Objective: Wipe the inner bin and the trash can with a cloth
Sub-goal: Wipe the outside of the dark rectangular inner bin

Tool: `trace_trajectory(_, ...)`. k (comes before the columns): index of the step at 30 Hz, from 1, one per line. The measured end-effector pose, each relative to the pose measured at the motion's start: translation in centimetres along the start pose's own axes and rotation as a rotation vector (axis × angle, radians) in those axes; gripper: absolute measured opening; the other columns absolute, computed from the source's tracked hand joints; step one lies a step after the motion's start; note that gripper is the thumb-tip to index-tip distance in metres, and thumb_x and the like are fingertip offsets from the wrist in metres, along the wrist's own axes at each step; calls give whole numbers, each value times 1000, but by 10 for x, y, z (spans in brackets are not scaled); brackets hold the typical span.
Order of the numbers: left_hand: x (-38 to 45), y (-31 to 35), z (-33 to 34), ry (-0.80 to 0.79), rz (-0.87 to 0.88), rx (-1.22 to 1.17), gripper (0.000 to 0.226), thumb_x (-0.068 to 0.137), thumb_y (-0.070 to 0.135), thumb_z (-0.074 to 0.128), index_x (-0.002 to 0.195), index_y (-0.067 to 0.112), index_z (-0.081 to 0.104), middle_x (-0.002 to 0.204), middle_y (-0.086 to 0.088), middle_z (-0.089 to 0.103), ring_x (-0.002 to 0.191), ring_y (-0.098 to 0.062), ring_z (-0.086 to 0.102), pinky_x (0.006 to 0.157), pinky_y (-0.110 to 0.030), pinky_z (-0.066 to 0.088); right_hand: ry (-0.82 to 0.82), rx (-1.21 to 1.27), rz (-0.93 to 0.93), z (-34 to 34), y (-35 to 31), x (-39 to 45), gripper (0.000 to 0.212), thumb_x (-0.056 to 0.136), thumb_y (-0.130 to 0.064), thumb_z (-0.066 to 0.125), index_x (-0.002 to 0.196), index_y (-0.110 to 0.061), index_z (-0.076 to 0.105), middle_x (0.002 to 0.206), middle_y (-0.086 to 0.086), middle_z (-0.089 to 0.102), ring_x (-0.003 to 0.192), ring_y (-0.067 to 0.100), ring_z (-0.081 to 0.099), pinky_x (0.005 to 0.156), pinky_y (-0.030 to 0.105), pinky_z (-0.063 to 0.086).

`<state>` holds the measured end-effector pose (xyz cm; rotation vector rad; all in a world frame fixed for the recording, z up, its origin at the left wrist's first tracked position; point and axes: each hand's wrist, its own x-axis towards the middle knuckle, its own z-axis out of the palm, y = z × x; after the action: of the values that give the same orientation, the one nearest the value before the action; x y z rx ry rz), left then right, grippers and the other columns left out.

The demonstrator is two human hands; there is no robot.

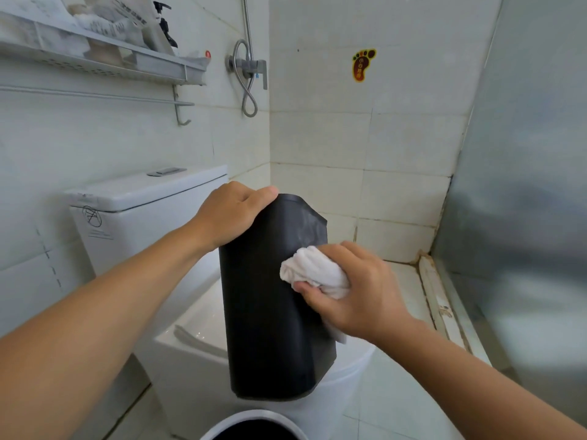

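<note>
L hand [233, 214] grip clamps far top end of black inner bin [273, 312]; R hand [359, 293] grip clenches white cloth [313, 271] vs bin's right side. Trash can [254, 425] rim near, below.

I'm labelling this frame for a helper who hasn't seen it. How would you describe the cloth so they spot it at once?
Find the toilet. In front of it the left hand holds up a black bin. The cloth is the white bunched wad the right hand presses on the bin's side, the only soft thing there.

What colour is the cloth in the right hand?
White. The cloth shows clearly in the head view, pressed against the black inner bin.
</note>
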<state>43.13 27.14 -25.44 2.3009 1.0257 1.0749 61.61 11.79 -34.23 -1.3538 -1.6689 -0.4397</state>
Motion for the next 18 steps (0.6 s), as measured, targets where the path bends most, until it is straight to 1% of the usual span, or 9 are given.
trace_trajectory(3,-6,1,-4,2,13,-51,58,91,53,52,57,17,21,54,2,21,52,-18,23,58,-35,25,14,85,195,3,-9,29,42,79,-70,64,101,-35,67,86,-15,65,79,8,62,70,37,55)
trace_trajectory(6,-11,-1,-1,-37,-14,-98,57,80,60,48,63,12,23,63,-7,22,57,-20,23,58,-36,22,26,159,314,4,-8,53,32,83,-64,68,94,-34,65,82,-14,68,79,4,65,73,38,56)
trace_trajectory(8,-18,-8,9,-37,-12,-111,56,80,61,46,60,14,23,60,-5,22,55,-18,24,56,-34,23,31,140,325,7,-7,56,31,84,-63,69,91,-33,64,81,-14,67,77,4,65,71,38,55)
trace_trajectory(9,-22,-13,15,6,24,-106,55,84,59,46,55,19,23,54,0,22,51,-16,24,54,-33,23,35,133,323,8,-7,52,31,84,-63,69,92,-33,64,81,-14,67,77,4,64,70,37,55)
trace_trajectory(11,-29,-21,25,112,132,-88,59,89,56,46,48,23,21,46,9,20,45,-13,23,49,-27,22,63,142,314,9,-5,44,34,82,-65,68,96,-34,64,84,-16,67,79,4,64,70,36,55)
trace_trajectory(13,-30,-20,27,172,241,-76,54,93,53,43,49,29,22,45,7,23,44,-13,26,48,-24,21,89,145,307,8,-5,36,40,80,-70,64,102,-36,65,87,-17,66,82,3,63,71,33,54)
trace_trajectory(14,-28,-18,27,173,287,-61,49,94,49,42,52,30,26,46,6,26,45,-14,28,48,-25,23,91,135,301,8,-5,34,42,79,-71,62,105,-38,65,89,-17,66,83,4,63,72,32,54)
trace_trajectory(16,-23,-10,26,143,342,0,41,95,41,37,58,24,39,49,4,35,48,-18,35,49,-32,30,83,107,294,11,-7,29,45,80,-72,59,109,-38,65,92,-16,66,85,5,62,73,32,54)
trace_trajectory(18,-21,-2,29,107,348,49,40,95,38,35,67,12,49,54,-3,44,54,-24,43,53,-42,37,103,103,292,14,-9,21,48,82,-72,58,111,-35,66,93,-15,65,84,7,61,73,34,54)
